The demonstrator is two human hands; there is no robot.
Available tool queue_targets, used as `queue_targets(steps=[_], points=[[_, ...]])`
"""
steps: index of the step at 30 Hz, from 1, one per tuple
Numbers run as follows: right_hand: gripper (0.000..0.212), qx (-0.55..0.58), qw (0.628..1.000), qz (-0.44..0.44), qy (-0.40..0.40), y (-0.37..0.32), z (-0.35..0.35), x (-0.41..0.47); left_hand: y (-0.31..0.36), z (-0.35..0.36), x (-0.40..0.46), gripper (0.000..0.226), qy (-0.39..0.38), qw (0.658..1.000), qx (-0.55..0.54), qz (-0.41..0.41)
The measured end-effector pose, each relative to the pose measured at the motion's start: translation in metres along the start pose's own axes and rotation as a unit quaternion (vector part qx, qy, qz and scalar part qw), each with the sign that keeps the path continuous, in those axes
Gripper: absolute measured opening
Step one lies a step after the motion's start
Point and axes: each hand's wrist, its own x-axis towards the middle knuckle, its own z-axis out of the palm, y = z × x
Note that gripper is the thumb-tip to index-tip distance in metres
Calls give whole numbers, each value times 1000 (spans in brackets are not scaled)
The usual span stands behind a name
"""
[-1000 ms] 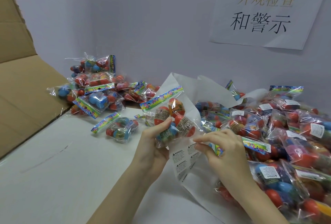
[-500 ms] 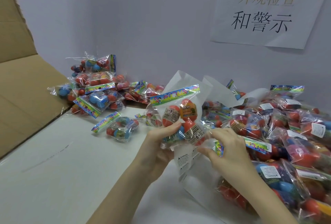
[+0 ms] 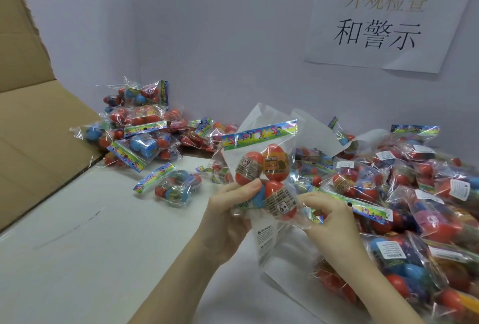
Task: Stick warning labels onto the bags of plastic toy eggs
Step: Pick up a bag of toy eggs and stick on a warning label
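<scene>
Left hand grips a clear bag of red-orange eggs, right hand seemingly pinching its corner

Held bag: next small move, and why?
Probably the right hand peels a warning label off the sheet under the bag and sticks it on. The left hand grips the bag upright, no white label shows on its visible side, and the right fingers pinch at its lower corner beside the sheet.

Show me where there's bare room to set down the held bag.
Free: white tabletop lower left, bordered by brown cardboard flap, the lone clear egg bag and left hand. Crowded: right-side heap of labelled egg bags and back-left pile.
</scene>
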Motion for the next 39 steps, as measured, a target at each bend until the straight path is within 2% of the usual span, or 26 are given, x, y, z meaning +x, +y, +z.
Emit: queue_targets(steps=[5, 10, 14, 16, 20, 25, 30, 33, 36, 39], points=[[50, -42, 999, -32, 11, -1, 1, -3, 1, 0, 0, 22, -10, 1000, 11, -1], [26, -83, 996, -42, 18, 2, 2, -2, 0, 4, -3, 25, -52, 998, 25, 32], [30, -143, 982, -113, 50, 1, 4, -3, 0, 6, -4, 20, -61, 997, 22, 46], [29, -177, 967, -165, 75, 4, 4, -3, -1, 6, -3, 15, -46, 997, 32, 46], [12, -232, 943, -210, 117, 6, 5, -2, -2, 7, -2, 21, -7, 999, 42, 29], [31, -300, 915, -234, 135, 8, 5, -4, -3, 9, 1, 13, 52, 999, 9, 7], [9, -313, 890, -298, 144, 5, 7, -5, -7, 10, 7, 15, 142, 986, -87, 5], [16, -302, 901, -290, 116, 5, 9, -6, -9, 7, 10, 17, 196, 977, -86, 13], [10, -271, 919, -280, 59, 2, 7, -8, -11, 4, 14, 14, 254, 963, -89, 32], [16, -182, 963, -196, 44, -6, 2, -10, -9, -1, 13, 20, 289, 955, -62, 31]])
